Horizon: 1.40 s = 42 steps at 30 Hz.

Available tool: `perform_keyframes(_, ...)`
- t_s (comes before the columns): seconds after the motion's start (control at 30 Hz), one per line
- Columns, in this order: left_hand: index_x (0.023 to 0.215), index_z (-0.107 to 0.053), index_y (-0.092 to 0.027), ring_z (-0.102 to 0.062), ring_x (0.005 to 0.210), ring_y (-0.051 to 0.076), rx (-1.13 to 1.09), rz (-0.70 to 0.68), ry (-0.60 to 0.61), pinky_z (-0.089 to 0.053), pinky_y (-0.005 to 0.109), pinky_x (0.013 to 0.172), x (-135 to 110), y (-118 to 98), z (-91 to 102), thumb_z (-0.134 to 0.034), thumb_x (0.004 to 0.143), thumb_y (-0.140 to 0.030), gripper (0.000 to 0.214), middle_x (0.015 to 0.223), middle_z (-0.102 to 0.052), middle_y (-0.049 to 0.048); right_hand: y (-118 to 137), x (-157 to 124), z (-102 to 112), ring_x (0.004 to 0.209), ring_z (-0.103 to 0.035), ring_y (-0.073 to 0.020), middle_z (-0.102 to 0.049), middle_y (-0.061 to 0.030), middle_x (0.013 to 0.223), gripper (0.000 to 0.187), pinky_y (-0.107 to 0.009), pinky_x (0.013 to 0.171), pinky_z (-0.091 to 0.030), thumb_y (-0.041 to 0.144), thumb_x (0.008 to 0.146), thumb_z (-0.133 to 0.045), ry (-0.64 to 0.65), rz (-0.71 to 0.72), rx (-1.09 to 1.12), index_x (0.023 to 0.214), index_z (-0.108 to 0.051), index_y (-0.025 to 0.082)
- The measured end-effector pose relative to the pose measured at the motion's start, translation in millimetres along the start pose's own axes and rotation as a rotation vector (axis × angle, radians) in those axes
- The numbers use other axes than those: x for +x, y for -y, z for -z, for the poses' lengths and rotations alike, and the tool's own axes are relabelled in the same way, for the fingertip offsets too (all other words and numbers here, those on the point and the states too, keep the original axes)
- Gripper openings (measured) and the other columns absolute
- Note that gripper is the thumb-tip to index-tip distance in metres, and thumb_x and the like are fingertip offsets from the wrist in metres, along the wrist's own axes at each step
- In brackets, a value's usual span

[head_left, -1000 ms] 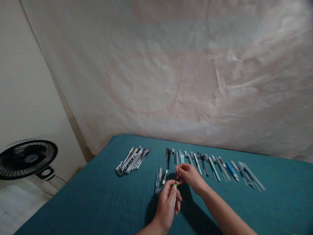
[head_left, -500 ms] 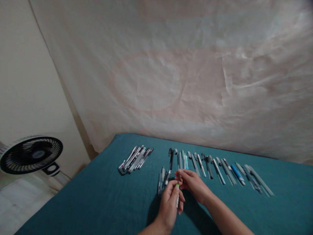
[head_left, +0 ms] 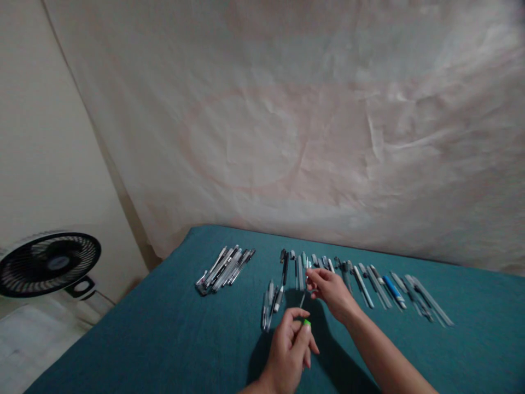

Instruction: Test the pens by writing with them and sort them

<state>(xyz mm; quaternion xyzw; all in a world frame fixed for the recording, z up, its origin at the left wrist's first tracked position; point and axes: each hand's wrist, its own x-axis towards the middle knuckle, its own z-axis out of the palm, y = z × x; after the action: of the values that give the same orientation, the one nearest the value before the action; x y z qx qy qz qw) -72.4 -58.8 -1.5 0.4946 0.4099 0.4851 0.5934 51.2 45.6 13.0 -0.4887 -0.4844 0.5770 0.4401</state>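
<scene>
My left hand [head_left: 292, 345] is closed round a pen barrel with a green end [head_left: 306, 323], held upright over the teal cloth. My right hand [head_left: 330, 289] pinches a thin refill [head_left: 302, 298] at its top end, a little above and apart from the green end. Just beyond my right hand lies a long row of pens and pen parts [head_left: 369, 284]. A few pens [head_left: 270, 301] lie to the left of my hands.
A teal-covered table [head_left: 172, 339] stands against a crumpled white sheet. A bundle of pens [head_left: 225, 265] lies at the far left of the cloth. A black fan [head_left: 47, 265] stands off the table's left edge.
My hands have drawn apart: the right hand rose toward the pen row with the thin refill, and the left hand dropped slightly nearer with the green-ended barrel.
</scene>
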Motion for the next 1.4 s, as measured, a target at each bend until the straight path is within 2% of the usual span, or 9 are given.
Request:
perform_keyframes(0.3, 0.099, -0.042, -0.016, -0.042, 0.046, 0.006, -0.007, -0.113, -0.086, -0.031, 0.019, 0.044, -4.6, -6.9, 0.0, -0.039, 0.087, -0.032, 0.020, 0.068, -0.058, 0.0004, -23.4, -5.7, -31.3, 0.035, -0.043, -0.0065, -0.049, 0.0036, 0.039, 0.030, -0.017, 0.035, -0.031, 0.036, 0.069, -0.056, 0.155, -0.083, -0.284, 0.051, -0.054, 0.013)
perform_keyframes(0.5, 0.097, -0.046, -0.018, -0.055, 0.082, 0.014, -0.013, -0.172, -0.337, -0.040, 0.028, 0.079, -0.3, -14.9, 6.7, -0.042, 0.086, -0.034, 0.020, 0.083, -0.061, 0.0044, -14.9, -22.0, -21.7, 0.043, -0.052, -0.0085, -0.058, 0.0007, 0.055, 0.035, -0.017, 0.038, -0.038, 0.046, 0.072, -0.052, 0.253, -0.093, -0.237, 0.068, -0.057, 0.012)
perform_keyframes(0.6, 0.095, -0.048, -0.019, -0.053, 0.091, 0.016, -0.006, -0.153, -0.450, -0.038, 0.028, 0.084, 2.6, -18.3, 11.5, -0.045, 0.084, -0.037, 0.021, 0.091, -0.060, 0.0049, -7.9, -41.2, -19.2, 0.046, -0.052, -0.0072, -0.060, -0.0018, 0.067, 0.037, -0.016, 0.037, -0.039, 0.049, 0.072, -0.053, 0.338, -0.097, -0.139, 0.075, -0.058, 0.012)
perform_keyframes(0.77, 0.097, -0.043, -0.020, -0.056, 0.085, 0.016, -0.002, -0.127, -0.391, -0.043, 0.029, 0.077, 1.4, -20.0, 10.3, -0.044, 0.085, -0.036, 0.020, 0.087, -0.059, 0.0040, 2.1, -69.0, -28.9, 0.050, -0.052, -0.0082, -0.056, 0.0000, 0.063, 0.032, -0.016, 0.040, -0.041, 0.044, 0.069, -0.060, 0.514, -0.067, -0.056, 0.075, -0.060, 0.012)
perform_keyframes(0.9, 0.100, -0.042, -0.021, -0.057, 0.089, 0.018, 0.042, -0.137, -0.323, -0.044, 0.031, 0.078, 0.2, -20.3, 7.1, -0.043, 0.085, -0.035, 0.020, 0.096, -0.060, 0.0066, -2.9, -72.0, -35.1, 0.049, -0.052, -0.0079, -0.056, 0.0000, 0.061, 0.028, -0.016, 0.040, -0.042, 0.040, 0.070, -0.058, 0.486, -0.010, -0.084, 0.071, -0.059, 0.012)
perform_keyframes(1.0, 0.109, -0.041, -0.022, -0.052, 0.100, 0.018, 0.188, -0.182, -0.347, -0.038, 0.034, 0.087, 7.0, -22.5, 14.7, -0.038, 0.087, -0.032, 0.024, 0.107, -0.057, 0.0080, -10.6, -65.2, -31.1, 0.045, -0.051, -0.0079, -0.055, 0.0016, 0.055, 0.025, -0.016, 0.038, -0.042, 0.037, 0.071, -0.058, 0.407, -0.017, -0.117, 0.071, -0.056, 0.012)
perform_keyframes(1.1, 0.108, -0.047, -0.022, -0.047, 0.106, 0.019, 0.544, -0.283, -0.410, -0.033, 0.036, 0.093, 20.1, -25.6, 33.8, -0.042, 0.085, -0.028, 0.024, 0.112, -0.055, 0.0068, -18.8, -54.4, -23.2, 0.041, -0.051, -0.0085, -0.054, 0.0023, 0.049, 0.023, -0.017, 0.035, -0.041, 0.035, 0.069, -0.057, 0.303, -0.063, -0.184, 0.069, -0.053, 0.012)
perform_keyframes(1.23, 0.102, -0.058, -0.025, -0.043, 0.109, 0.020, 1.016, -0.331, -0.321, -0.031, 0.038, 0.092, 33.5, -26.2, 59.8, -0.043, 0.083, -0.020, 0.025, 0.115, -0.054, 0.0032, -29.0, -42.5, -17.8, 0.040, -0.054, -0.0104, -0.054, 0.0021, 0.048, 0.024, -0.018, 0.032, -0.042, 0.036, 0.069, -0.055, 0.223, -0.127, -0.238, 0.065, -0.052, 0.012)
perform_keyframes(1.4, 0.100, -0.062, -0.028, -0.044, 0.106, 0.021, 1.130, -0.293, -0.258, -0.034, 0.038, 0.088, 35.3, -20.8, 69.4, -0.041, 0.083, -0.018, 0.030, 0.112, -0.058, 0.0013, -34.8, -39.2, -23.0, 0.041, -0.057, -0.0106, -0.058, -0.0005, 0.055, 0.025, -0.018, 0.032, -0.043, 0.036, 0.068, -0.054, 0.243, -0.149, -0.227, 0.068, -0.054, 0.011)
